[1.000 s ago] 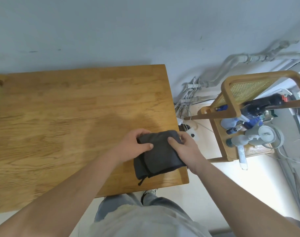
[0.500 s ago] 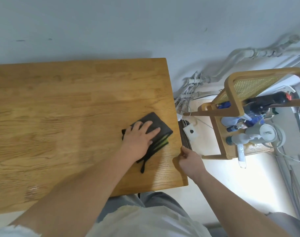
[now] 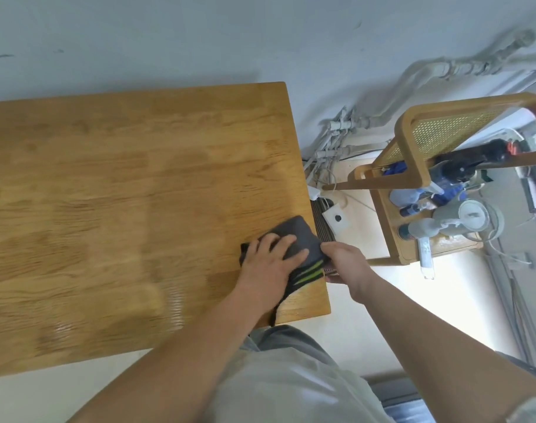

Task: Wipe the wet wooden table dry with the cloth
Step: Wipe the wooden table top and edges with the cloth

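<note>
1. Most of the wooden table (image 3: 138, 178) looks unwiped to me: a wet sheen (image 3: 62, 329) shows near its front edge, well left of the cloth.
2. I see the folded dark grey cloth (image 3: 297, 232) lying at the table's right edge.
3. The left hand (image 3: 269, 264) presses it flat, fingers straight and spread.
4. The right hand (image 3: 343, 261) meets the cloth's edge, fingers curled; whether they pinch cloth or table edge, I cannot tell.

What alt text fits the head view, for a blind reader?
A person's left hand presses flat on a dark grey cloth at the right end of a wooden table, with the right hand curled at the table's edge beside it. A wooden rack of bottles stands to the right.
</note>
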Tool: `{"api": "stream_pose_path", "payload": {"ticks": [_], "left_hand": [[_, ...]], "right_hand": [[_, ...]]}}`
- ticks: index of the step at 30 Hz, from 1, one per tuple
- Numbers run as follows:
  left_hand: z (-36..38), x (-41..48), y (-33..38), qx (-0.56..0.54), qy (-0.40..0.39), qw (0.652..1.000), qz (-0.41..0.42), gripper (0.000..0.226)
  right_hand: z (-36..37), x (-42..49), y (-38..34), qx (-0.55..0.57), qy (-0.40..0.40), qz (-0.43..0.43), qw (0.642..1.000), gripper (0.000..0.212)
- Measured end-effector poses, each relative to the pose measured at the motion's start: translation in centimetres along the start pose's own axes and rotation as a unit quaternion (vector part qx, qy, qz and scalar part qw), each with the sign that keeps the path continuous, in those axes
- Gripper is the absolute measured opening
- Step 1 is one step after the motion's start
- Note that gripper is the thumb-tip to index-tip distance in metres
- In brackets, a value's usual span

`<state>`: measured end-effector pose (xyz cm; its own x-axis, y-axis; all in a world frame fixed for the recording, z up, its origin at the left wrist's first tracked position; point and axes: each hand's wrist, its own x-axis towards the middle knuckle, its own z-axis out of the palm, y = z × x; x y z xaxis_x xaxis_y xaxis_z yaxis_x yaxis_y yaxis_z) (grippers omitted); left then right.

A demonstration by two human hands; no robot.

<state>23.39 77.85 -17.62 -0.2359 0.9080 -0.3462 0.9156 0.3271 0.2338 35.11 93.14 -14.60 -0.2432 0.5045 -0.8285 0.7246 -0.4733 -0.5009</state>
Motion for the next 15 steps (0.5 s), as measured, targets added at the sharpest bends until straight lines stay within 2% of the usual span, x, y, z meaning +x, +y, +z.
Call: {"api": "stream_pose_path", "payload": {"ticks": [1, 2, 5, 7, 9, 11, 12, 13, 15], "left_hand": [[0.5, -0.6, 1.4, 0.012, -0.002, 1.0, 0.011, 0.071], [1.3, -1.4, 2.4, 0.022, -0.007, 0.998, 0.057, 0.071], [2.8, -2.3, 1.7, 0.066, -0.006, 0.965, 0.252, 0.065], [2.2, -1.2, -0.9, 0.124, -0.011, 0.954, 0.272, 0.069], [0.7, 0.1, -3.1, 0.125, -0.016, 0.977, 0.17, 0.078], [-1.0, 0.9, -4.7, 0.034, 0.004, 0.999, -0.015, 0.071], [-1.6, 1.1, -5.3, -0.023, 0.031, 0.995, -0.096, 0.065], [-1.9, 1.2, -5.5, -0.055, 0.046, 0.986, -0.15, 0.061], [-2.4, 1.3, -5.3, -0.06, 0.029, 0.982, -0.175, 0.062]], "right_hand": [[-0.1, 0.1, 0.0, -0.002, 0.003, 0.001, 1.0, 0.019], [-0.1, 0.2, 0.0, 0.005, 0.01, 0.002, 1.0, 0.02], [-0.2, 0.4, 0.0, -0.007, 0.018, 0.005, 1.0, 0.028], [0.1, 0.6, 0.0, -0.04, 0.028, -0.018, 0.999, 0.031], [0.5, 0.9, -0.2, -0.062, 0.047, -0.06, 0.995, 0.031], [1.0, 0.9, -1.0, -0.065, 0.061, -0.09, 0.992, 0.028], [1.3, 0.9, -1.4, -0.074, 0.069, -0.1, 0.99, 0.03], [1.6, 0.8, -2.0, -0.087, 0.071, -0.107, 0.988, 0.03], [2.1, 0.8, -3.2, -0.132, 0.06, -0.114, 0.983, 0.028]]}}
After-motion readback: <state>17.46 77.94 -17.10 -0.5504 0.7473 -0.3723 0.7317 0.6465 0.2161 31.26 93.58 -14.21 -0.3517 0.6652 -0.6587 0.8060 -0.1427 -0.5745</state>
